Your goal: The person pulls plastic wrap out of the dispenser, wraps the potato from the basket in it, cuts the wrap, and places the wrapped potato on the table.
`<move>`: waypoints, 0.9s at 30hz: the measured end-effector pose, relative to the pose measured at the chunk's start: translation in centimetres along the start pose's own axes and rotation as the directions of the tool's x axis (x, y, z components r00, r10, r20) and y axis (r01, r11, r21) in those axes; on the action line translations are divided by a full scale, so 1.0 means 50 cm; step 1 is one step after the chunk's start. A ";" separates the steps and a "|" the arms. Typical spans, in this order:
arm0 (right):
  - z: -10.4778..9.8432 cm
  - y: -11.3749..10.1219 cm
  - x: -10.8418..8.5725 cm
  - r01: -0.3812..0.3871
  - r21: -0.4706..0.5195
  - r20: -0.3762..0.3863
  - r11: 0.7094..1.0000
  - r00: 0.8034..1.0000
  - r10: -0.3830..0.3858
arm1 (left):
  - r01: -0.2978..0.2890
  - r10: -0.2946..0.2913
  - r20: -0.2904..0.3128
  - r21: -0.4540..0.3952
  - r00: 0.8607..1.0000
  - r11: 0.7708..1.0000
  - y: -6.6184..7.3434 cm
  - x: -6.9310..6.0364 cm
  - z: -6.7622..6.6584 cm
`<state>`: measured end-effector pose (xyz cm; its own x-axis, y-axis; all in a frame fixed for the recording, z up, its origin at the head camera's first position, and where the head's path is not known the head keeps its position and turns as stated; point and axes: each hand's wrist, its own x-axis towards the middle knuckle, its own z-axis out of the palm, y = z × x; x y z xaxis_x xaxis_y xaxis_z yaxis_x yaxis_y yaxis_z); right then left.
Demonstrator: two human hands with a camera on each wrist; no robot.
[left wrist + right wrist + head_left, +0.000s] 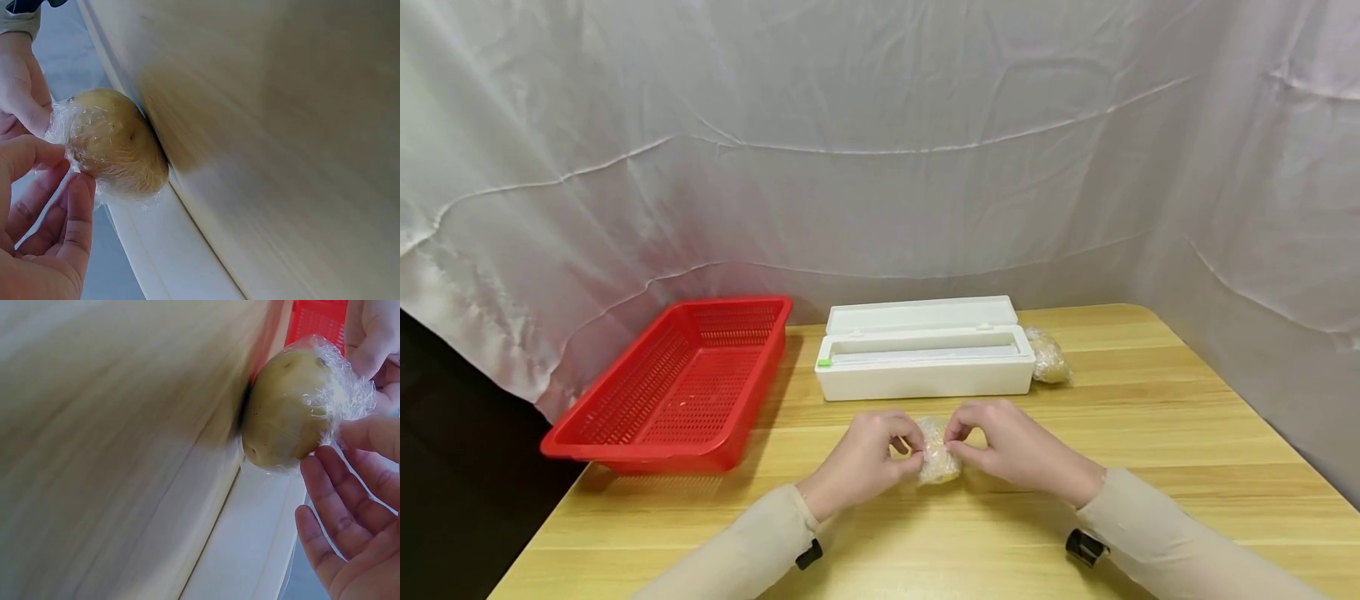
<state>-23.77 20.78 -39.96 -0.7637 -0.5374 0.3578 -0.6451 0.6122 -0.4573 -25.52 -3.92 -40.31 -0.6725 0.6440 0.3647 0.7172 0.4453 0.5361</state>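
A potato (938,472) wrapped in clear plastic film (345,394) rests on the wooden table, near the front of the white box. From its left side my left hand (871,458) pinches the film between thumb and forefinger. My right hand (1011,443) does likewise from the right, its other fingers (325,487) loosely bent close to the potato in the right wrist view. Both wrist views show the film bunched on top of the potato (119,140), between the two hands, with its lower skin visible through a smoother layer.
Behind the hands stands a long white box (925,383) with its lid raised and a white roll (925,354) inside. Another film-wrapped potato (1051,363) lies at its right end. A red plastic basket (756,392) sits on the left; a grey curtain (880,200) hangs behind.
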 end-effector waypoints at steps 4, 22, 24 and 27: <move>0.004 -0.002 0.006 -0.007 -0.005 -0.019 1.000 1.000 0.007 | 0.033 -0.033 -0.003 -0.037 0.999 0.999 -0.002 0.004 0.000; 0.009 0.000 -0.006 0.014 0.019 0.018 1.000 1.000 -0.014 | 0.001 -0.001 0.059 0.008 0.998 1.000 -0.004 0.003 0.002; 0.009 0.002 -0.003 -0.020 0.031 0.027 0.999 0.999 0.020 | 0.026 -0.025 0.055 -0.014 0.998 1.000 -0.005 0.007 0.001; 0.010 0.002 0.003 -0.085 0.047 0.024 0.995 0.996 0.084 | 0.071 -0.069 0.044 -0.067 0.997 0.995 -0.005 0.014 0.001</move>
<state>-23.95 20.47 -40.36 -0.8141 -0.4982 0.2983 -0.5760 0.6274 -0.5240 -26.15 -3.56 -40.25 -0.7114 0.6386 0.2934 0.6535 0.4474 0.6105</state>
